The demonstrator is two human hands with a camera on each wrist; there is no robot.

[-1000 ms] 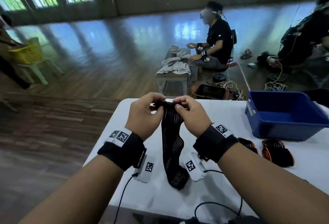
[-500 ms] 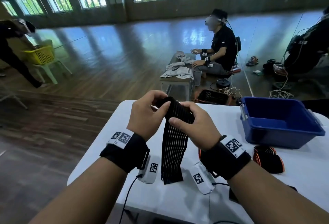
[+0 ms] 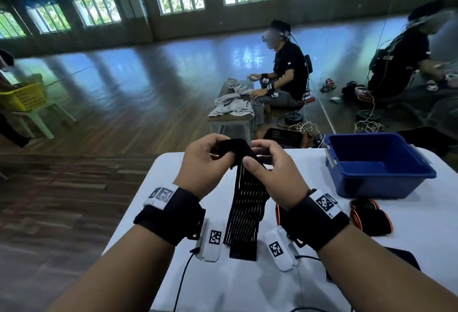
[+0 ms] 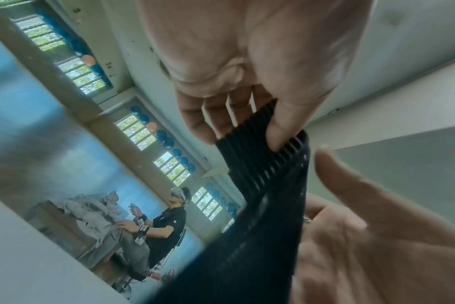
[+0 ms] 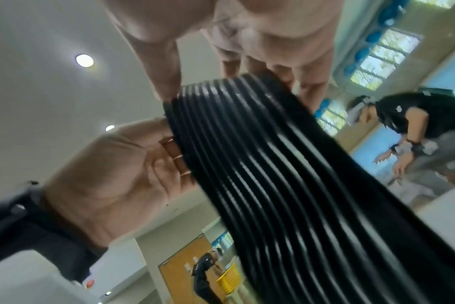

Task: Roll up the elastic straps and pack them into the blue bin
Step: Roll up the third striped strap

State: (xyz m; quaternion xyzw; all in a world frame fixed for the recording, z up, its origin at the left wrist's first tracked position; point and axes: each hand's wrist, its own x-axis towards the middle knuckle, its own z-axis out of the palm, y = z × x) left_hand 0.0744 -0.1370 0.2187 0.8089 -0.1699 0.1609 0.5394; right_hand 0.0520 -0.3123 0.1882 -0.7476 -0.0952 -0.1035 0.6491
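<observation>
A: Where's the strap right now?

B: The black ribbed strap (image 3: 245, 202) is up off the bench (image 3: 247, 287), its top end pinched between both hands. The left hand (image 3: 203, 165) has its fingers (image 4: 221, 115) curled over the top edge, with the thumb pressing from the near side. The right hand (image 3: 270, 170) pinches the same end just beside them. The rest hangs down below the fingers, its tail lying on the bench.

A: So the roll is only just begun?

B: I'd say so; there's a small dark bunch at the fingertips and a long free length below.

A: How to do it well?

B: Keep the first turn tight and square to the ribs, both edges level between the fingers, or it will cone out sideways. Walk it down with the thumbs and let the hanging weight supply the tension.

A: And the blue bin (image 3: 381, 180)?

B: Off beyond the right hand's fingers, nothing visible inside. Orange-edged straps (image 3: 369, 217) lie near it.
</observation>
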